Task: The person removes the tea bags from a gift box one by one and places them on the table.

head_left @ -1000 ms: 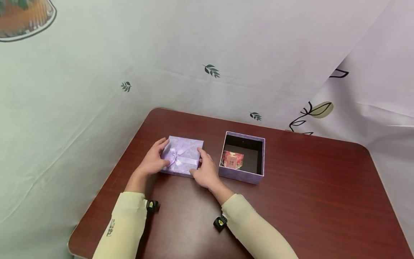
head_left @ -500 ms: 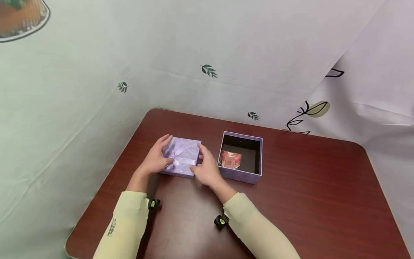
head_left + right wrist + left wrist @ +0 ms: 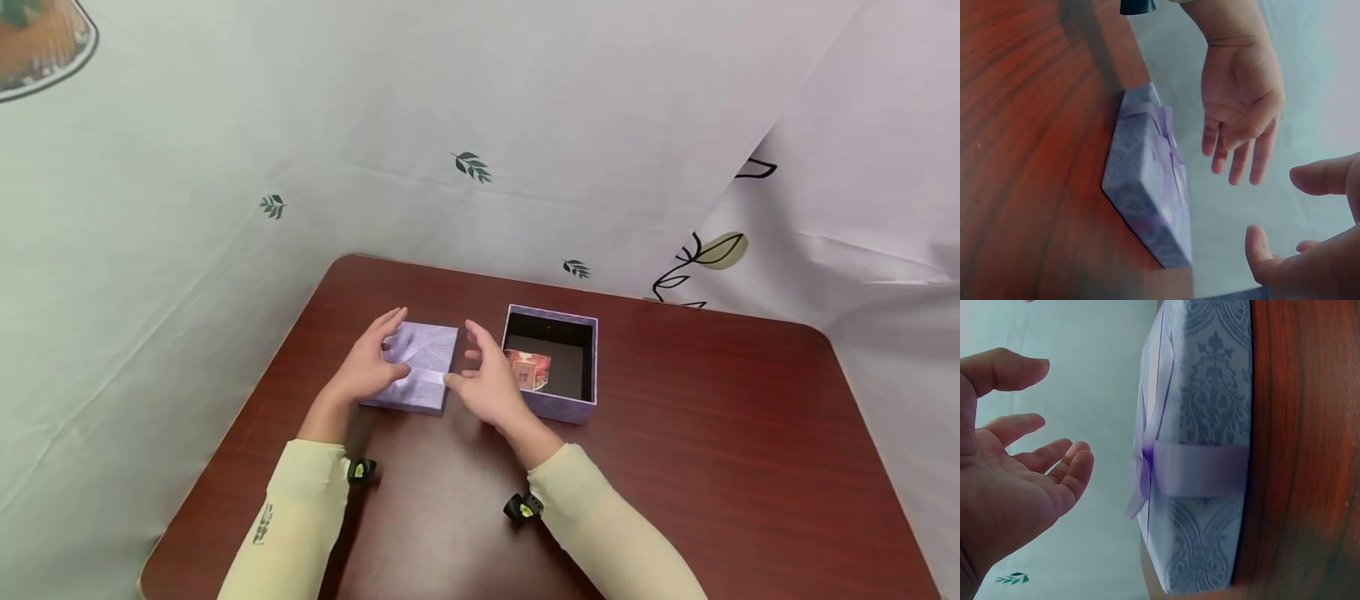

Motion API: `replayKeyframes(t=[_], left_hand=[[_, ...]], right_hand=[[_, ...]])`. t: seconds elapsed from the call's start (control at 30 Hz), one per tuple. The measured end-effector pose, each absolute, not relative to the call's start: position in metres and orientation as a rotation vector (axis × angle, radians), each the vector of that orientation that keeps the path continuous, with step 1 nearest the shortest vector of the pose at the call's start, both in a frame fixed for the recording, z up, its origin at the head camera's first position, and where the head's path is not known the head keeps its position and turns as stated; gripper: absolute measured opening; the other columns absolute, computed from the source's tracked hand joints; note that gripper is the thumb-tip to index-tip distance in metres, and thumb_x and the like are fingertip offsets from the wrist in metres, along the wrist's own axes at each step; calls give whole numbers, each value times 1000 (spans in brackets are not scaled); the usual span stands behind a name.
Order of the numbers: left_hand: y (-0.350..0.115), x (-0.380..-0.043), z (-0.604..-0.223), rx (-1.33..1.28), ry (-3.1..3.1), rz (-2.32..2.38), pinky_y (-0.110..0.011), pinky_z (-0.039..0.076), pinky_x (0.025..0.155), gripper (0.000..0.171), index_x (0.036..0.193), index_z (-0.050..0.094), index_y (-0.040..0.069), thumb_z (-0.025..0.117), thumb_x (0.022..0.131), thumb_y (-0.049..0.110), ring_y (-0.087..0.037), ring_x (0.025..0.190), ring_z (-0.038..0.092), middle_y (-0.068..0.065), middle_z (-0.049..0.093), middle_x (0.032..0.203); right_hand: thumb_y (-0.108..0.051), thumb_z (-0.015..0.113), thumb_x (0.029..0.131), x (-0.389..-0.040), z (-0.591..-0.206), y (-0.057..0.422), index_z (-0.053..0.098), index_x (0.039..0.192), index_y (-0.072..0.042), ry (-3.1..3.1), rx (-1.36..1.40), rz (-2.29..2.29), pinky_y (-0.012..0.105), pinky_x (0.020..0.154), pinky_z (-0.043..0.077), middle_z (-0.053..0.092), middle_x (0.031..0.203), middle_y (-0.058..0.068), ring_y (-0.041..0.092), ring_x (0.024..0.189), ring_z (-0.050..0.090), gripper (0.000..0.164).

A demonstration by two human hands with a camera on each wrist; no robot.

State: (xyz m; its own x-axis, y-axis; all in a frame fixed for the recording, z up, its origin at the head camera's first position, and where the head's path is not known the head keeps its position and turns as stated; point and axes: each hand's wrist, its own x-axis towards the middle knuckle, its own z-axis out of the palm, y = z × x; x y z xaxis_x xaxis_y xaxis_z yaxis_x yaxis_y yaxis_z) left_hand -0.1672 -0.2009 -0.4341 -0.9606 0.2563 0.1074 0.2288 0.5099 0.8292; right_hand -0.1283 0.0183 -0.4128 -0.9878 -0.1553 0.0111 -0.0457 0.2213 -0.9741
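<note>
A light purple box lid (image 3: 431, 354) with a damask pattern and a ribbon bow lies on the table, bow side up. My left hand (image 3: 366, 367) hovers over its left part, fingers spread and holding nothing; the left wrist view shows a gap between those fingers and the ribbon bow (image 3: 1145, 456). Just beyond the lid's right edge is my right hand (image 3: 491, 379), fingers apart and also holding nothing. In the right wrist view both hands are off the lid (image 3: 1141, 169). The left hand hides most of the bow in the head view.
To the right stands the open purple box (image 3: 555, 407) with a dark inside. A red printed packet (image 3: 531, 371) lies in it at the left, partly behind my right hand. The brown table (image 3: 697, 450) meets a pale leaf-printed cloth (image 3: 360, 167) at the back.
Both hands have come off the lid; the right hand has moved away to the right and the left has lifted from its edge. The lid stays on the table; the head view has shifted slightly.
</note>
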Motion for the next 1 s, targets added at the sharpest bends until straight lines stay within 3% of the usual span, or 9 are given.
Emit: replayKeyframes(t=[0.43,0.63,0.73,0.87,1.0], left_hand=[[-183,-172,-432,496,2623,1525,-57,40,104,89,155,33,2,72,76,-7,-45,132,39,-17,27,159],[-169,-173,-426,549,2569,1580,-61,37,105,88,153,30,-6,72,76,-12,-49,130,37,-23,22,160],[-159,-170,-416,570,2529,1598,-64,36,105,87,152,29,-10,71,76,-13,-51,130,36,-26,21,159],[-152,-172,-418,596,2501,1608,-61,36,105,87,153,31,-6,72,77,-10,-49,130,39,-22,21,160],[-147,-174,-421,602,2497,1594,-60,36,107,88,154,31,-4,74,78,-8,-47,131,39,-20,21,161]], right_hand=[[2,76,81,-134,-404,45,41,152,-12,2432,-128,-1916,40,93,53,48,145,12,29,121,54,79],[-1,74,84,-137,-401,61,39,154,-14,2436,-85,-1906,40,94,52,47,147,10,29,123,53,79],[-2,73,85,-139,-400,71,36,155,-16,2415,-51,-1911,42,88,55,44,150,12,32,122,55,80],[-4,73,85,-143,-400,84,35,156,-16,2418,-34,-1908,44,85,55,43,151,14,32,125,53,81],[-5,73,85,-145,-401,95,35,155,-15,2448,-22,-1885,45,92,51,43,150,15,28,128,48,80]])
